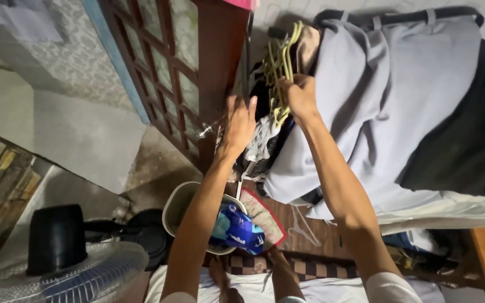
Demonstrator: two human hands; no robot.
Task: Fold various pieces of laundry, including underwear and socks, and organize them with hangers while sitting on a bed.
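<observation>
A bunch of pale yellow-green hangers (279, 70) is held up against the rack, just left of the large lilac-grey cloth (388, 95) draped over it. The hangers are gripped by the right hand (300, 95), whose fingers are closed around the lower bars of the bunch. The hangers look thin and light — probably plastic, fairly stiff but springy, and apt to tangle or slip against one another when several are lifted at once. A grip across the gathered bars or at the hooks would likely be the securest hold; the single thin arms would probably bend.

The left hand (239, 120) is raised beside them with fingers spread and open, gripping nothing, close to a crumpled dark-and-white garment (262, 143) hanging below the hangers. A dark cloth (467, 134) is laid over the right side of the lilac one.

Behind the left hand a brown wooden lattice door (183, 73) is seen. Lower down — between the forearms — a pale round basket (176, 209) is set on the floor, with a blue-and-white garment (239, 230) in it. A standing fan (57, 264) is seen at the lower left.
</observation>
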